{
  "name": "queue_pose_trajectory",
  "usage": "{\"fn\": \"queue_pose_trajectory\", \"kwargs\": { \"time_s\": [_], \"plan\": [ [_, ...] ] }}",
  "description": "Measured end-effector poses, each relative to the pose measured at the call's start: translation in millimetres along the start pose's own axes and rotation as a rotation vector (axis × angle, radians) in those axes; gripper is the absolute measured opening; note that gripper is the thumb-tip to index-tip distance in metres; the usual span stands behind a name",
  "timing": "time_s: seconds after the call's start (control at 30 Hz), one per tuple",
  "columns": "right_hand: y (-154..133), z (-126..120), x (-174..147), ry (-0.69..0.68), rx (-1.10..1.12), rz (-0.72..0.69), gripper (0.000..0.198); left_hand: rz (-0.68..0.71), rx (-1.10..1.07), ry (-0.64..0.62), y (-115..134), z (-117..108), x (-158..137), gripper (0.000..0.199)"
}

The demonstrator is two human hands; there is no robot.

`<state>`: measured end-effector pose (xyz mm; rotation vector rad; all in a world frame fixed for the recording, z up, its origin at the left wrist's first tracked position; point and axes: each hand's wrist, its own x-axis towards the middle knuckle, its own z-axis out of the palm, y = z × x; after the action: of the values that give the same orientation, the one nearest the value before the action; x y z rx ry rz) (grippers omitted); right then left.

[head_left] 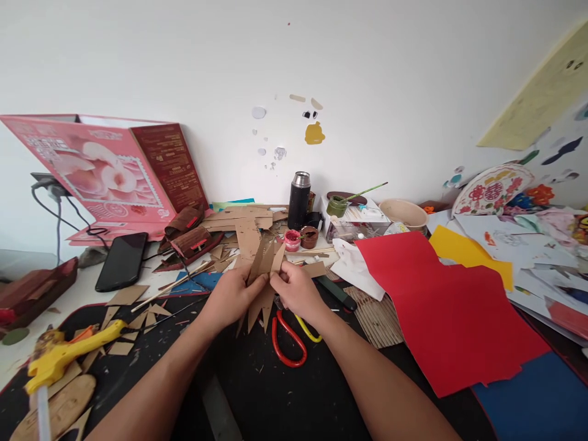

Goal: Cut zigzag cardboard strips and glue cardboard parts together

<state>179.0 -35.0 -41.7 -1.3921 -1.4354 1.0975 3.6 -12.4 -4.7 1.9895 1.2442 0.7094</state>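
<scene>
Pointed strips of brown cardboard [264, 262] fan out between my two hands, above the black mat [257, 392]. My left hand [235, 291] pinches them from the left, thumb on top. From the other side my right hand [294, 286] grips the same strips, its thumb close to the left one. The lower points of the strips hang below my fingers. Just under my right hand lie scissors [289, 343] with one red and one yellow handle loop; their blades are mostly hidden. A dark green cutter [337, 293] lies right of my right wrist.
A yellow glue gun [76, 352] and cardboard scraps [124, 297] lie left, near a black phone [122, 261]. A black thermos [299, 201] and open paint jars [292, 240] stand behind my hands. Red paper [452, 312] covers the right side. A pink box [110, 171] leans back left.
</scene>
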Motion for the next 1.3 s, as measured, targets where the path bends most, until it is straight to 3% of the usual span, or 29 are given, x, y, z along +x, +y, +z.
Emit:
{"fn": "queue_pose_trajectory", "kwargs": {
  "time_s": [0.2, 0.53, 0.77, 1.3],
  "plan": [
    [-5, -4, -2, -0.082, 0.122, -0.019, 0.016, -0.111, -0.266, -0.063, -9, -4, 1, 0.050],
    [-11, -6, -5, -0.065, 0.133, -0.013, 0.016, -0.205, -0.390, -0.202, -5, -18, 2, 0.053],
    [-11, -6, -5, -0.098, 0.163, -0.008, 0.015, -0.164, -0.392, -0.158, -5, -15, 1, 0.059],
    [-13, -6, -6, -0.099, 0.104, -0.005, 0.017, -0.101, -0.354, -0.163, -6, -16, 1, 0.049]
  ]
}}
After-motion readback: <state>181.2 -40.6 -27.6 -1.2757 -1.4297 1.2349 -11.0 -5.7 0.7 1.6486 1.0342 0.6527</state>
